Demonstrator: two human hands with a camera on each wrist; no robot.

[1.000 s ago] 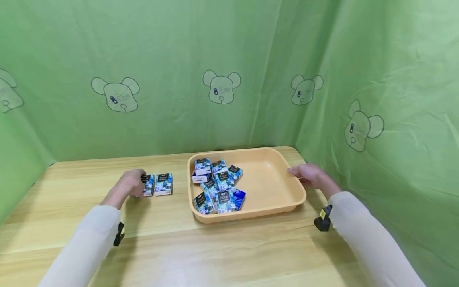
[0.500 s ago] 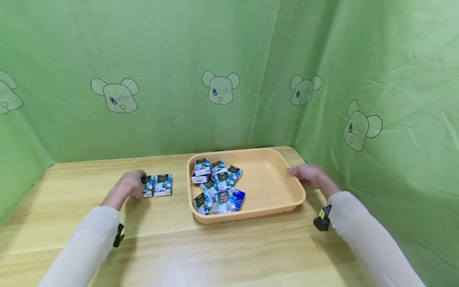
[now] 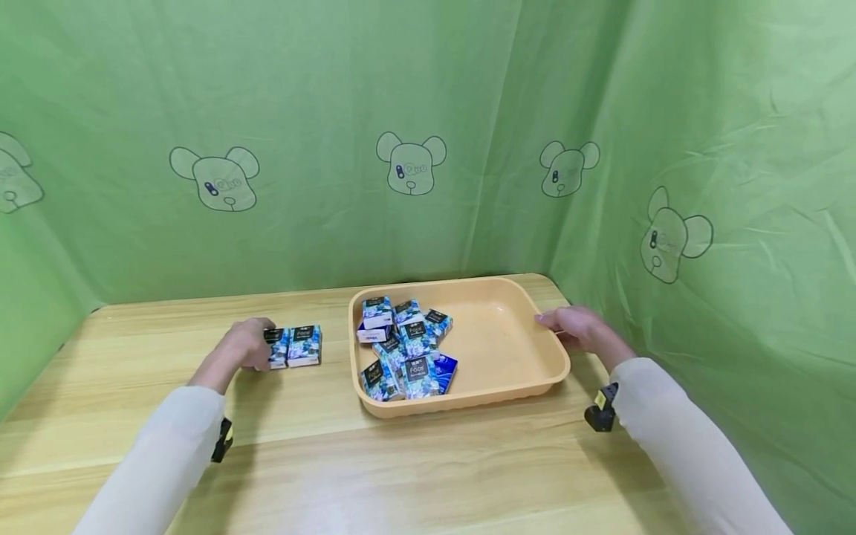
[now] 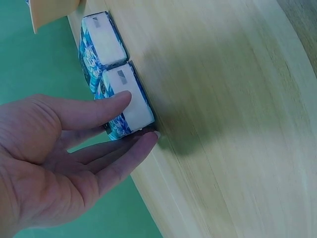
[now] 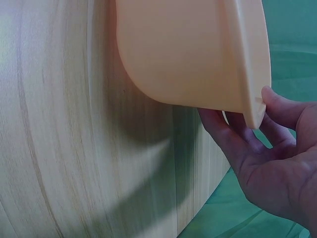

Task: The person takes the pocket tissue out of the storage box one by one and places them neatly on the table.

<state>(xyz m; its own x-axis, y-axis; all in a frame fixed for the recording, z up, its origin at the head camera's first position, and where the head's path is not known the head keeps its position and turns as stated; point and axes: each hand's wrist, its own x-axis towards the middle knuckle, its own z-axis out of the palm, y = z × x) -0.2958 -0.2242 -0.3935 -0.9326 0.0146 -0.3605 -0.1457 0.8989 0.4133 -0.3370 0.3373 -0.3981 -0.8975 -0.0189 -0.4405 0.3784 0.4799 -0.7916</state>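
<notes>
Two blue floral tissue packs stand side by side on the table, left of the tray. My left hand (image 3: 246, 345) holds the left tissue pack (image 3: 276, 346); in the left wrist view the thumb lies on its white end (image 4: 137, 106) and the fingers touch its outer side. The right tissue pack (image 3: 305, 346) touches it. My right hand (image 3: 580, 327) grips the right rim of a peach plastic tray (image 3: 511, 342), thumb on the rim (image 5: 255, 106) and fingers below. In the tray's left half lie several tissue packs (image 3: 420, 377) in a loose heap.
Green curtains (image 3: 321, 238) printed with bear heads hang close behind the wooden table (image 3: 374, 475) and along both sides. One plain blue pack (image 3: 446, 371) lies partly under the others in the tray.
The left tissue pack has shifted slightly right with my left hand, closing the narrow gap to its neighbour. My right hand and the tray have stayed in place.
</notes>
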